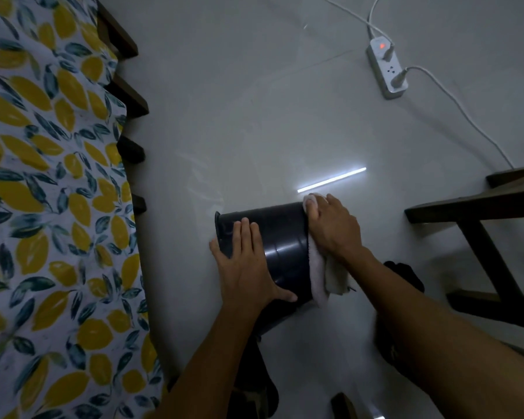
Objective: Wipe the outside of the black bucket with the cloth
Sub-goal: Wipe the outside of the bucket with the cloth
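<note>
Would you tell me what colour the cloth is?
White; the cloth shows best in the head view, under the right hand.

The black bucket (280, 246) looks like smooth plastic with a soft sheen; a pale highlight runs along its wall just beyond the fingertips of the left hand (245, 267). The cloth (321, 276) is white and fluffy like terry towelling, matt, bunched under the palm and fingers of the right hand (333, 225). The floor (254, 131) past both sets of fingers is pale, smooth and glossy enough to mirror a strip light. The sheet (49, 192), off to the side of the left hand's fingers, is matt printed fabric. The power strip (387, 72) looks like smooth white plastic. The furniture (478, 219) beside the right hand seems dark, dull wood.
</note>
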{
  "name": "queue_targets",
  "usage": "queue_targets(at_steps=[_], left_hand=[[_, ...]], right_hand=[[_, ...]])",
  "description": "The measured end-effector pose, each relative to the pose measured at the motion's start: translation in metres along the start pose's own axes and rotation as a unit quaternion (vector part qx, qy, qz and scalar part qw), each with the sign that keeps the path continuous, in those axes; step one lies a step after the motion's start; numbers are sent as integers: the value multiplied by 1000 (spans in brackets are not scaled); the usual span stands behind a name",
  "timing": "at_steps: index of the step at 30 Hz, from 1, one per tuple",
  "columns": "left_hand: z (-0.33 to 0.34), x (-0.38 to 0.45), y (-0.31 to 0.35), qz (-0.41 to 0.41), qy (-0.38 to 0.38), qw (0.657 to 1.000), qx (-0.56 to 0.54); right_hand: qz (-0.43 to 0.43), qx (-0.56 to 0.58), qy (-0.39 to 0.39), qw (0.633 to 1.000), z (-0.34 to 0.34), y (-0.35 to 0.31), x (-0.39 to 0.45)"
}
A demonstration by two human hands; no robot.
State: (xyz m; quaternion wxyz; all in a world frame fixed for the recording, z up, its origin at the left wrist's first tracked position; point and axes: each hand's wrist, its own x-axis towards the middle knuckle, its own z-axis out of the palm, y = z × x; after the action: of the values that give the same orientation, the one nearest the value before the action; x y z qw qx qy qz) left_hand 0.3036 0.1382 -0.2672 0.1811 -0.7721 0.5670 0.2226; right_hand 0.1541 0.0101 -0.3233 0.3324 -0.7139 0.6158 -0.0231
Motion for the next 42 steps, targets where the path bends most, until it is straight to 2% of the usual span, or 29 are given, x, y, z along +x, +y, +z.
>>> queue_targets(at_steps=[5,10,17,22,25,28,32,36,39,42], left_hand=[[-23,5,4,6,3,1000,-3],[-41,9,2,-9,122,993,2],[-14,-41,15,-6,116,993,16],[-9,-49,12,72,232,970,-6],[-25,-30,9,31,181,983,-9],[-31,-13,4,-38,80,996,15],[-14,-15,7,-51,-20,998,17],[4,-44,23,-57,-7,998,-4],[18,-59,34,-63,24,998,-15],[34,-73,41,-60,50,996,-41]], right_hand=[[-17,47,24,998,-18,-4,6],[-34,121,34,992,-28,-4,-8],[-13,122,-10,992,-48,7,-41],[-58,62,-44,995,-66,7,-73],[-73,45,-46,995,-79,1,-81],[-100,15,-49,994,-90,-7,-82],[-142,2,-64,988,-83,-14,-84],[-232,-68,-61,968,-59,-13,-95],[-342,-195,-129,910,-26,4,-96],[-334,-221,-181,898,-4,13,-103]])
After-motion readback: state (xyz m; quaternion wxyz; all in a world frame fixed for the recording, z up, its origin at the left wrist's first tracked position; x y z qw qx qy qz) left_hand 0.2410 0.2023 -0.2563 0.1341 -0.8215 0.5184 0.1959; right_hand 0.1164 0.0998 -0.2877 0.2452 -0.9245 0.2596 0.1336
